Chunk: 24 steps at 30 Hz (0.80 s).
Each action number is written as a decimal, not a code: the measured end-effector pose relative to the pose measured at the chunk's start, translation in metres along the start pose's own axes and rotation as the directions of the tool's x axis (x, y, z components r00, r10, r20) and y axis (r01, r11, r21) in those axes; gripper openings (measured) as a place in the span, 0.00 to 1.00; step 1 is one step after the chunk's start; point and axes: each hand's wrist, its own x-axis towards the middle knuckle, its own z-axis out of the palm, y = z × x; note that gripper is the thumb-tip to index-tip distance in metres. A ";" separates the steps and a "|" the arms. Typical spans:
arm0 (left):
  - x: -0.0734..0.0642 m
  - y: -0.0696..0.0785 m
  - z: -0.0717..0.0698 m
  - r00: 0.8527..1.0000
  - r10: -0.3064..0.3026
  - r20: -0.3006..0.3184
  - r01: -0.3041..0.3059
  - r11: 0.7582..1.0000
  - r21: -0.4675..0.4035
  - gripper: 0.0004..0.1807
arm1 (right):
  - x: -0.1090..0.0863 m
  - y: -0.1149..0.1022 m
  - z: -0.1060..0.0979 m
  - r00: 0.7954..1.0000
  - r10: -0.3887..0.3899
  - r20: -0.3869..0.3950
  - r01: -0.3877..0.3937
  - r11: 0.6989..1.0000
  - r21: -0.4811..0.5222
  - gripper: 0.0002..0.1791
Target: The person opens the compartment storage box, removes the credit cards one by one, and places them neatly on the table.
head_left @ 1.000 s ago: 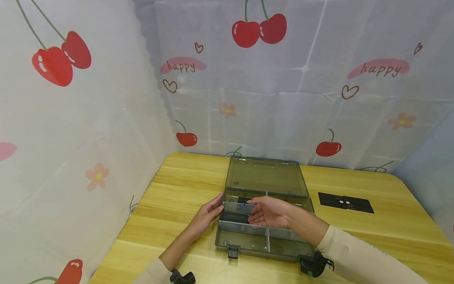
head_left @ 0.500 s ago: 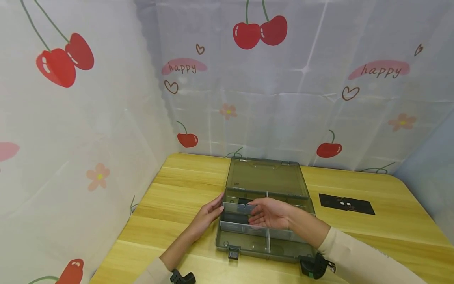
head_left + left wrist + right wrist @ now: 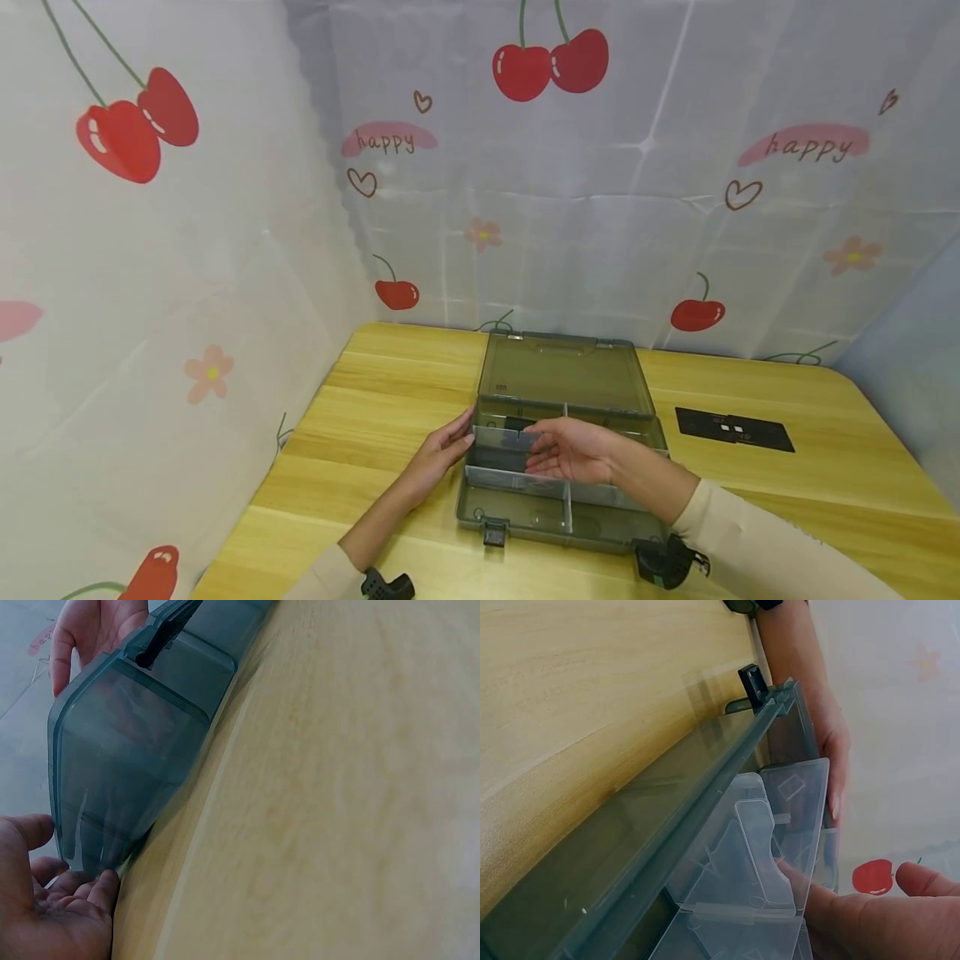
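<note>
A translucent green compartment box (image 3: 566,379) lies on the table with its lid folded back. Clear plastic dividers (image 3: 791,791) split it into rows. My left hand (image 3: 438,454) touches the box's left side, thumb at the rim and fingers along the outer wall; the left wrist view has them by the corner. My right hand (image 3: 573,454) reaches into the middle row, fingers loosely bent and thumb above the divider. A dark flat piece (image 3: 495,460) lies in that row beside my right fingertips. Another dark piece (image 3: 514,422) sits in the back row, partly covered by the hand.
Two overlapping black cards (image 3: 761,433) lie on the table to the right of the box. A dark latch (image 3: 493,533) hangs from its front edge. Cherry-print cloth (image 3: 570,250) stands behind the wooden table (image 3: 375,375) and along its left side.
</note>
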 end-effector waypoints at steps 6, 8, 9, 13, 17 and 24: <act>0.001 0.001 -0.001 1.000 0.005 -0.001 -0.005 1.000 -0.001 0.34 | 0.000 0.000 0.003 1.000 -0.017 0.009 0.017 1.000 -0.008 0.36; 0.001 0.000 -0.001 1.000 0.007 0.000 -0.007 1.000 -0.002 0.34 | -0.001 0.000 0.005 1.000 -0.017 0.002 0.017 1.000 -0.010 0.36; 0.001 -0.001 -0.001 1.000 0.008 0.002 -0.008 1.000 0.000 0.34 | -0.001 0.000 0.005 1.000 -0.017 -0.003 0.017 1.000 -0.013 0.35; 0.002 -0.003 -0.001 1.000 0.009 0.006 -0.009 1.000 -0.007 0.35 | -0.002 0.000 0.008 0.999 -0.013 -0.035 0.013 1.000 -0.022 0.34; 0.002 -0.004 -0.001 1.000 0.010 0.007 -0.010 1.000 -0.007 0.34 | -0.001 -0.001 0.009 0.999 -0.009 -0.034 0.008 1.000 -0.023 0.34; 0.002 -0.004 -0.002 1.000 0.015 0.021 -0.015 1.000 0.003 0.34 | -0.001 -0.002 0.008 1.000 -0.006 -0.012 0.006 1.000 -0.024 0.36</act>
